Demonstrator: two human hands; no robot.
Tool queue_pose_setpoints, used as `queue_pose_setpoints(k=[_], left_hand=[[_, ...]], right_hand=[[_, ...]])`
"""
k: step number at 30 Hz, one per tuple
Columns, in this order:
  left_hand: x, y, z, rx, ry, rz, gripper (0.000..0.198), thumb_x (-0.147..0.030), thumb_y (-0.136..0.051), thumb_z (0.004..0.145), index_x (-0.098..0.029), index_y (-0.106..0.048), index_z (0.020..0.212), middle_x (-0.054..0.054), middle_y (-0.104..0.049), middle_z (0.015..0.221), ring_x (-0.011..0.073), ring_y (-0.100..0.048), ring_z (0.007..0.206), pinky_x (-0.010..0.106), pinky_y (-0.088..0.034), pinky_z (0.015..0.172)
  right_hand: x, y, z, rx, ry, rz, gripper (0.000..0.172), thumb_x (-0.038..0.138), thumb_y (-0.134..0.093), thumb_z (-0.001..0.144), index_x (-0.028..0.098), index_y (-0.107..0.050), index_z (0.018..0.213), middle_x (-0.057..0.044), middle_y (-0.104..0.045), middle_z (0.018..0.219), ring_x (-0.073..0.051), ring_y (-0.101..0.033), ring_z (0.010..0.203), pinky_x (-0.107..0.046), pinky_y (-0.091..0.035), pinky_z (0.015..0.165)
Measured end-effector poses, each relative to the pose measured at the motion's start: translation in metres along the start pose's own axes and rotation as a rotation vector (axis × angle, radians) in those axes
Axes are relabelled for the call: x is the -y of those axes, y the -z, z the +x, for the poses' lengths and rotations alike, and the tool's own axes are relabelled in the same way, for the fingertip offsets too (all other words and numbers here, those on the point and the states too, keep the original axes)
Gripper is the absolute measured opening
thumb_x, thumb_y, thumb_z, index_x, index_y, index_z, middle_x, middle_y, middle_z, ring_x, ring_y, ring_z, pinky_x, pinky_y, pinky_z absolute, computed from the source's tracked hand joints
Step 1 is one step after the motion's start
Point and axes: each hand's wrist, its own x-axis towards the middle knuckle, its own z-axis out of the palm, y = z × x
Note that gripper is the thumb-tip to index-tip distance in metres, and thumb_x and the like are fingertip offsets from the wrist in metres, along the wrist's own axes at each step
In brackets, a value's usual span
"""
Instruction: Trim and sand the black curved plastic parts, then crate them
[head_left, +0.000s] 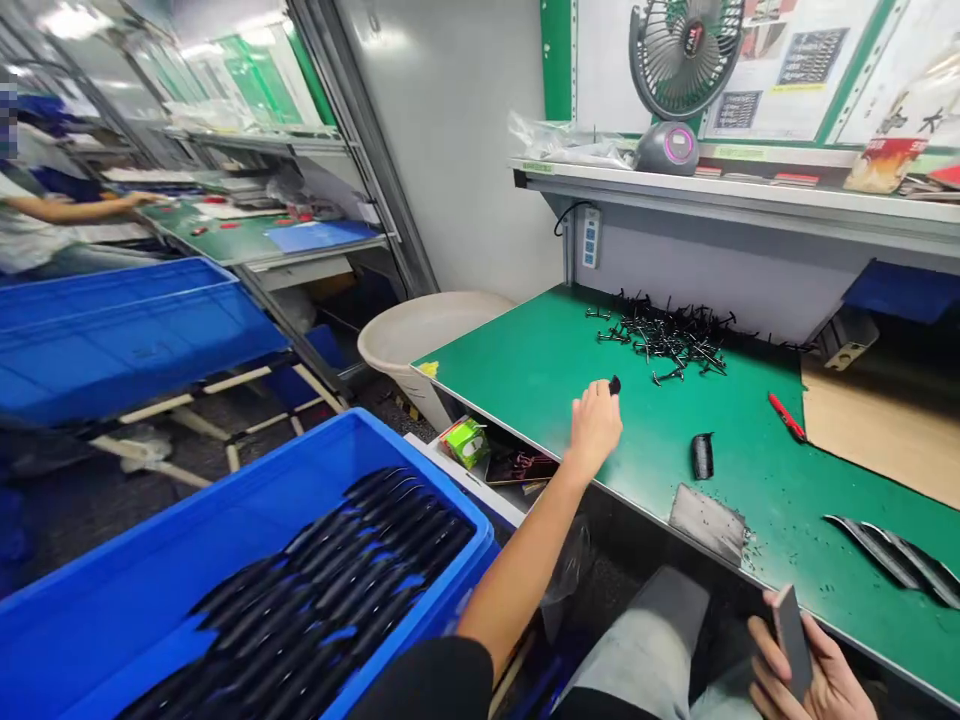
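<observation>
My left hand (pixel 596 425) is closed over the green table top, its fingers around a small black piece (pixel 615 385) that pokes out past the fingertips. At the lower right, my right hand (pixel 814 670) grips a flat grey block (pixel 793 640) beside the table's front edge. Between the hands lie a short black curved part (pixel 702 456) and a worn grey pad (pixel 709 522) at the edge. Long black curved strips (pixel 892 555) rest on the table's right side.
A heap of black T-shaped pieces (pixel 667 335) lies at the table's back. A red pen (pixel 786 416) is beside cardboard (pixel 885 430). A blue bin (pixel 247 510) at left holds rows of black parts (pixel 337 580). A fan (pixel 686 60) stands on the shelf. Another person's arm (pixel 82 208) shows far left.
</observation>
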Motion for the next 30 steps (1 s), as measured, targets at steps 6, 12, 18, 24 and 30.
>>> queue_pose_setpoints(k=[6, 12, 18, 24, 30], left_hand=[[-0.005, -0.027, -0.144, 0.304, 0.166, -0.608, 0.054, -0.070, -0.040, 0.093, -0.018, -0.052, 0.090, -0.002, -0.046, 0.063, 0.0125, -0.047, 0.052, 0.024, -0.044, 0.053], [-0.013, -0.048, -0.173, 0.356, 0.743, -1.233, 0.061, -0.071, -0.076, 0.069, -0.021, -0.045, 0.087, -0.013, -0.028, 0.049, 0.0047, -0.022, 0.037, 0.016, -0.022, 0.037], [-0.044, -0.060, -0.166, 0.152, 0.696, -1.172, 0.062, -0.069, -0.079, 0.066, -0.015, -0.053, 0.083, -0.004, -0.053, 0.065, 0.0073, -0.049, 0.057, 0.018, -0.042, 0.054], [-0.065, -0.069, -0.159, 0.189, 0.597, -1.127, 0.063, -0.076, -0.069, 0.071, -0.019, -0.044, 0.063, -0.004, -0.039, 0.055, 0.0082, -0.038, 0.051, 0.023, -0.036, 0.048], [-0.070, -0.070, -0.156, 0.165, 0.604, -1.126, 0.063, -0.075, -0.069, 0.073, -0.020, -0.041, 0.061, -0.005, -0.037, 0.055, 0.0075, -0.034, 0.051, 0.023, -0.033, 0.047]], right_hand=[[-0.030, -0.004, -0.007, -0.119, 0.000, 0.050, 0.044, 0.071, -0.065, 0.083, 0.028, -0.072, 0.095, -0.003, -0.056, 0.076, -0.006, -0.036, 0.043, -0.019, -0.025, 0.036], [-0.010, -0.031, 0.005, -0.272, 0.600, -0.972, 0.037, 0.048, -0.057, 0.098, 0.032, -0.068, 0.130, -0.008, -0.063, 0.127, -0.028, -0.060, 0.112, -0.043, -0.052, 0.094], [-0.024, -0.057, 0.020, -0.306, 0.983, -1.289, 0.056, 0.029, -0.054, 0.101, 0.042, -0.039, 0.153, -0.005, -0.052, 0.147, -0.029, -0.061, 0.112, -0.048, -0.050, 0.091], [-0.024, -0.070, 0.029, -0.467, 1.057, -1.272, 0.059, 0.029, -0.049, 0.102, 0.048, -0.030, 0.154, -0.003, -0.052, 0.146, -0.034, -0.064, 0.107, -0.049, -0.046, 0.079], [-0.016, -0.071, 0.029, -0.476, 1.002, -1.273, 0.053, 0.036, -0.046, 0.103, 0.051, -0.032, 0.153, -0.001, -0.054, 0.144, -0.035, -0.062, 0.103, -0.053, -0.041, 0.086]])
